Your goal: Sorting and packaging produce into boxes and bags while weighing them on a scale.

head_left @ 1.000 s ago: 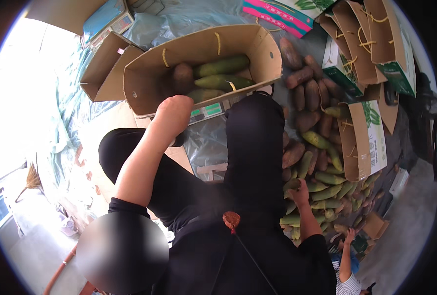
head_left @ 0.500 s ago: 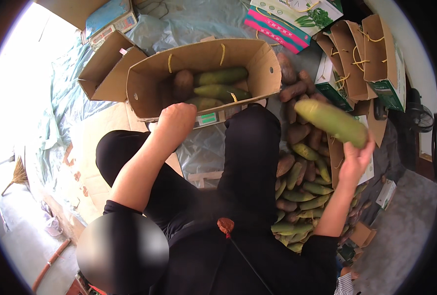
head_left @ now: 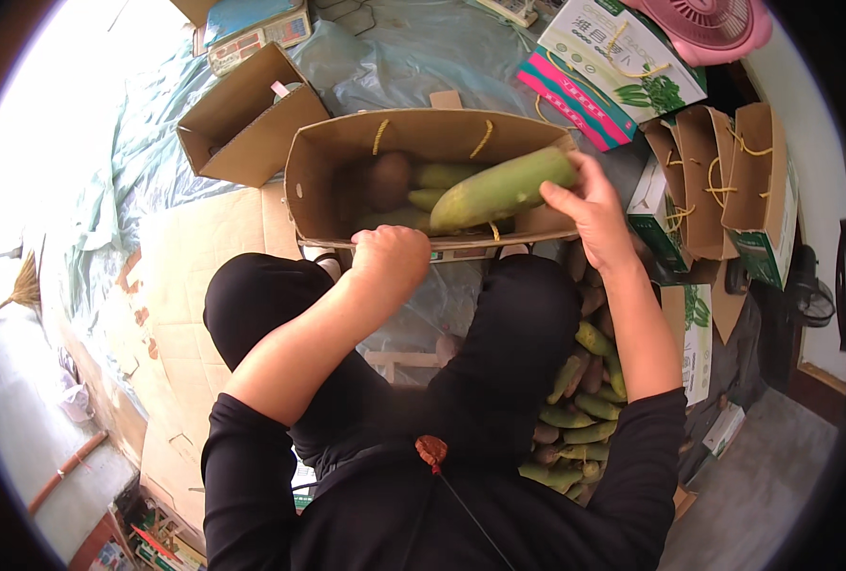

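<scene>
My right hand (head_left: 590, 209) holds a long green fruit (head_left: 499, 190) over the open brown cardboard box (head_left: 318, 181) in front of my knees. Inside the box lie several green fruits (head_left: 432, 176) and a brownish one (head_left: 390, 179). My left hand (head_left: 390, 259) is closed on the box's near rim. A pile of green and brown fruits (head_left: 585, 381) lies on the floor beside my right leg.
An empty open carton (head_left: 242, 124) stands left of the box. Several folded printed gift boxes (head_left: 718, 181) stand at the right, and a printed box (head_left: 613, 57) with a pink fan (head_left: 718, 24) behind. Flattened cardboard (head_left: 204, 247) and blue plastic sheet (head_left: 413, 48) cover the floor.
My right hand rose from the fruit pile with a green fruit and carried it left over the box. My left hand stayed on the box rim.
</scene>
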### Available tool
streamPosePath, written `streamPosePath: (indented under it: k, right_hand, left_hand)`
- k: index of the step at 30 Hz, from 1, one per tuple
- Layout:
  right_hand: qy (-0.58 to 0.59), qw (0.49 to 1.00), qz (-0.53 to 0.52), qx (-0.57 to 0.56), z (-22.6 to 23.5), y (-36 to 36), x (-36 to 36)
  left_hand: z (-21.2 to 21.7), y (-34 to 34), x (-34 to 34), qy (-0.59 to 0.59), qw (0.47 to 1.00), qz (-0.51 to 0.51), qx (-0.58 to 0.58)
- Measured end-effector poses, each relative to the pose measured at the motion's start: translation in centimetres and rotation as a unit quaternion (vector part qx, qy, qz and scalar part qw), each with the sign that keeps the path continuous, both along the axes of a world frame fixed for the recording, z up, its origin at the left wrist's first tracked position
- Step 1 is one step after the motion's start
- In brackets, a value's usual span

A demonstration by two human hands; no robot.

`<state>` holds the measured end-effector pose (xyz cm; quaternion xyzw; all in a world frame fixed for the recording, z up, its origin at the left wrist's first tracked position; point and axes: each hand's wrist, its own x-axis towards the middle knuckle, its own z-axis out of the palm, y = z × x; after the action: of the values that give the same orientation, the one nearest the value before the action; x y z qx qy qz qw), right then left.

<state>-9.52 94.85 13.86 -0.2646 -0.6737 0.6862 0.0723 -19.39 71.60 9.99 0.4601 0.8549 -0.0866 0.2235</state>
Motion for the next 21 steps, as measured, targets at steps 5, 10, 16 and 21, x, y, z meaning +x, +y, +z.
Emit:
streamPosePath:
  k: [5, 10, 16, 21]
  right_hand:
    - [-0.232, 0.857, 0.223, 0.402, -2.7, 0.9, -2.5]
    - [0.002, 0.699, 0.395, 0.596, -5.2, -3.1, -10.2]
    - [0.087, 0.489, 0.515, 0.699, -14.6, -10.2, -15.9]
    - [0.035, 0.374, 0.587, 0.717, -18.6, -11.7, -17.7]
  left_hand:
    - [0.4, -0.2, 0.8, 0.047, 0.998, -0.025, 0.041]
    - [0.1, 0.3, 1.2, 0.105, 0.993, -0.051, 0.016]
    - [0.2, 0.9, 1.5, 0.093, 0.995, -0.039, 0.024]
    - [0.1, 0.9, 1.2, 0.076, 0.996, -0.034, 0.032]
